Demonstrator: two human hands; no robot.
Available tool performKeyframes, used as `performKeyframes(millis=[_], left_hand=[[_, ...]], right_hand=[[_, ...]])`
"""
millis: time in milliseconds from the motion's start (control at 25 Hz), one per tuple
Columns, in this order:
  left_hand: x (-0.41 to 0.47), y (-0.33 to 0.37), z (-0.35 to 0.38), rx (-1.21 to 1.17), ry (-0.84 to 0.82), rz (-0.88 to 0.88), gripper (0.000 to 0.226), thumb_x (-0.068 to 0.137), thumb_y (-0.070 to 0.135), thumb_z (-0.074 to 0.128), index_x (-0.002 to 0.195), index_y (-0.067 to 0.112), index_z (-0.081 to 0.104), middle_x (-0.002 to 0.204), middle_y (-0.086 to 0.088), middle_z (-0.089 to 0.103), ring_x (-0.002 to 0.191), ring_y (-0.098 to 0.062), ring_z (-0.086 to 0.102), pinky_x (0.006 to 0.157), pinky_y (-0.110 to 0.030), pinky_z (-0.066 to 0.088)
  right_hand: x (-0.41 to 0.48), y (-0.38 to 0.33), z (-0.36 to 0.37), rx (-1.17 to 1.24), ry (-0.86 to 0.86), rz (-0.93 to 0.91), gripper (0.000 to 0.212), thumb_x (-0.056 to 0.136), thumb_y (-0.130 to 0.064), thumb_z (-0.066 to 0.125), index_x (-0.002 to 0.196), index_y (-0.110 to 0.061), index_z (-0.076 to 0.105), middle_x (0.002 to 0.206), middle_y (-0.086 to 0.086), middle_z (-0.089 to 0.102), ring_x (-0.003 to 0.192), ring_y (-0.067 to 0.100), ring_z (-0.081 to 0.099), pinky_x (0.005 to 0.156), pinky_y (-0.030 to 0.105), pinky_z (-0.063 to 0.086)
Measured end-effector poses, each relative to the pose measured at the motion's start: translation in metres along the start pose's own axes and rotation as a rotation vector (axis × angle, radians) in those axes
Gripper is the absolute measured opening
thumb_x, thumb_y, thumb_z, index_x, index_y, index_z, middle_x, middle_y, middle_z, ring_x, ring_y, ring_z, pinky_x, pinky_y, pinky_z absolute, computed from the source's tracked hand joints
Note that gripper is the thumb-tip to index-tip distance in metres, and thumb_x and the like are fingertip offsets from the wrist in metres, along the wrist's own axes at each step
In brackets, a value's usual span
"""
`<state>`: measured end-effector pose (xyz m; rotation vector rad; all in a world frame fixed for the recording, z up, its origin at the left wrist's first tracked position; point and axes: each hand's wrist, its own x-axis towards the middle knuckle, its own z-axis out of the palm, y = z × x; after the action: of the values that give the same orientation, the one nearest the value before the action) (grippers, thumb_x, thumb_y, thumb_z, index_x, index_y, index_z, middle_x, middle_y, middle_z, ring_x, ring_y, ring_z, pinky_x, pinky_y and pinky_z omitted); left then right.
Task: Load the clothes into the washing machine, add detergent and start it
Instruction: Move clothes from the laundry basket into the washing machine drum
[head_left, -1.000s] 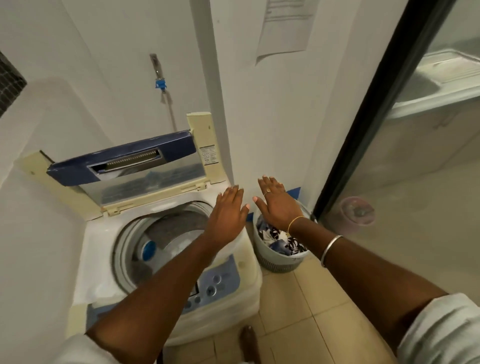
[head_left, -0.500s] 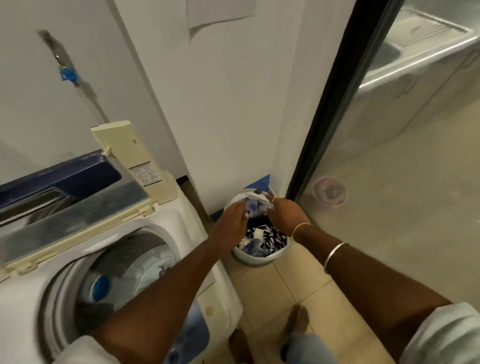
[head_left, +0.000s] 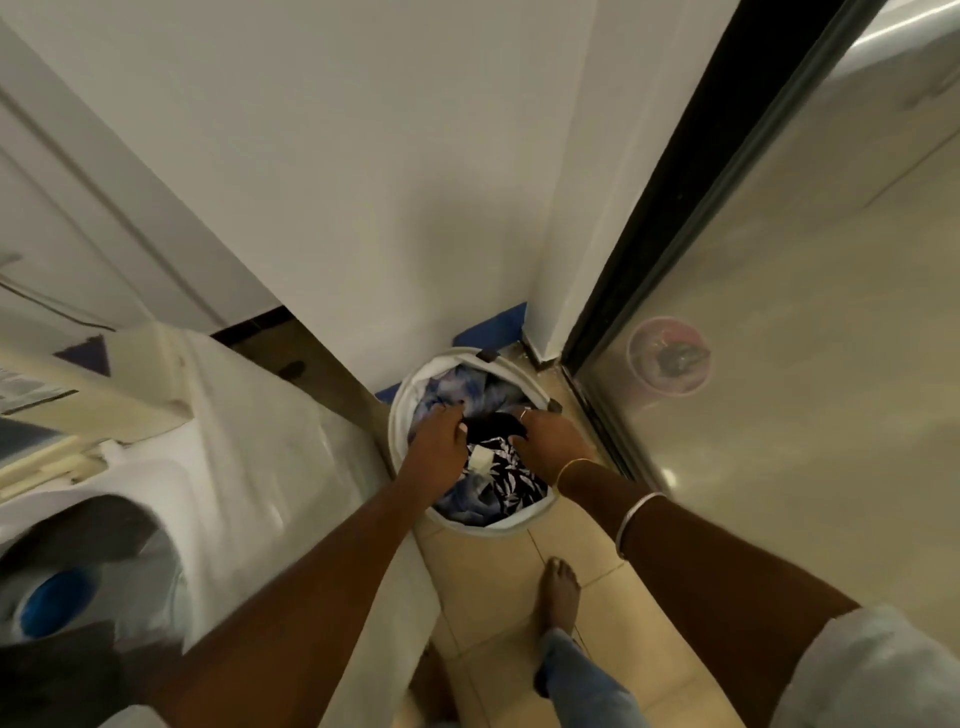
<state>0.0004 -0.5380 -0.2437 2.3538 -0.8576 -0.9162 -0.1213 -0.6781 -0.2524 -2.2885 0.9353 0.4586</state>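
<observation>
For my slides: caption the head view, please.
Left hand and right hand grip a dark garment in the laundry basket beside the washing machine.

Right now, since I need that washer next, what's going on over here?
A person stands over the laundry basket on the floor, right beside the washing machine. The left hand and the right hand are both down in the clothes, gripping a dark garment on top of the pile. The machine's tub is open and the basket looks full, so loading seems barely begun.

Crumpled blue-and-black patterned cloth clothes (head_left: 514, 483); round white smooth plastic basket (head_left: 397, 415); glossy beige floor tiles (head_left: 483, 566); smooth white plastic washing machine (head_left: 249, 426).
</observation>
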Motion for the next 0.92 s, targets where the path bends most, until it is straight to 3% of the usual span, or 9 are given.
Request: performKeyframes(millis=[200,360,440,560,640,760,840,920], left_hand=[[0.047,-0.051,0.059,-0.113,-0.03,-0.178,0.039,0.104,0.008,0.044,0.143,0.004,0.049,0.143,-0.015,0.053,0.128,-0.03,0.053,0.101,-0.027,0.038],[0.066,-0.097,0.106,-0.328,-0.016,-0.402,0.031,0.1,0.002,0.047,0.128,0.003,0.059,0.124,-0.015,0.063,0.107,-0.024,0.059,0.086,-0.024,0.046],[0.07,-0.113,0.124,-0.403,-0.022,-0.517,0.032,0.098,0.004,0.049,0.129,0.002,0.059,0.12,-0.017,0.064,0.099,-0.023,0.059,0.076,-0.018,0.046],[0.083,-0.146,0.154,-0.47,-0.054,-0.58,0.045,0.087,0.025,0.059,0.12,-0.006,0.058,0.117,-0.029,0.061,0.11,-0.041,0.06,0.098,-0.043,0.048],[0.084,-0.15,0.157,-0.502,-0.054,-0.591,0.041,0.092,0.023,0.058,0.126,-0.001,0.058,0.122,-0.024,0.062,0.118,-0.039,0.058,0.107,-0.048,0.045],[0.082,-0.141,0.15,-0.46,-0.064,-0.604,0.039,0.099,0.016,0.052,0.139,0.016,0.054,0.129,0.0,0.059,0.118,-0.016,0.057,0.104,-0.035,0.049],[0.081,-0.139,0.147,-0.513,-0.093,-0.596,0.036,0.095,0.012,0.059,0.129,0.025,0.059,0.121,0.005,0.063,0.102,0.003,0.062,0.092,-0.017,0.051],[0.081,-0.126,0.137,-0.654,-0.085,-0.61,0.031,0.087,0.008,0.07,0.113,0.019,0.059,0.103,0.003,0.071,0.081,0.002,0.065,0.073,-0.007,0.05]], right_hand=[[0.072,0.041,0.069,-0.029,-0.152,0.005,0.053,0.096,-0.029,0.058,0.146,-0.016,0.045,0.14,0.011,0.055,0.127,0.031,0.053,0.101,0.039,0.045],[0.107,0.063,0.124,-0.046,-0.292,0.049,0.057,0.088,-0.03,0.071,0.135,-0.007,0.05,0.131,0.016,0.059,0.12,0.034,0.057,0.096,0.04,0.049],[0.12,0.071,0.152,-0.049,-0.354,0.096,0.077,0.08,-0.033,0.079,0.141,-0.005,0.04,0.136,0.018,0.055,0.124,0.036,0.054,0.1,0.042,0.048],[0.137,0.078,0.184,-0.03,-0.396,0.172,0.109,0.076,-0.031,0.083,0.155,-0.007,0.012,0.146,0.02,0.045,0.131,0.038,0.049,0.105,0.047,0.045],[0.144,0.08,0.198,-0.007,-0.336,0.195,0.1,0.081,-0.022,0.078,0.155,-0.009,0.012,0.144,0.021,0.045,0.129,0.039,0.051,0.104,0.048,0.046],[0.147,0.079,0.204,-0.044,-0.22,0.168,0.066,0.089,-0.016,0.067,0.146,-0.009,0.035,0.136,0.019,0.054,0.123,0.036,0.056,0.101,0.044,0.048],[0.146,0.072,0.194,0.043,-0.166,0.22,0.041,0.092,-0.019,0.06,0.131,-0.01,0.055,0.124,0.017,0.063,0.112,0.036,0.061,0.093,0.042,0.052],[0.141,0.062,0.176,0.271,-0.11,0.314,0.032,0.091,-0.022,0.06,0.12,-0.009,0.065,0.114,0.016,0.067,0.105,0.036,0.064,0.087,0.038,0.053]])
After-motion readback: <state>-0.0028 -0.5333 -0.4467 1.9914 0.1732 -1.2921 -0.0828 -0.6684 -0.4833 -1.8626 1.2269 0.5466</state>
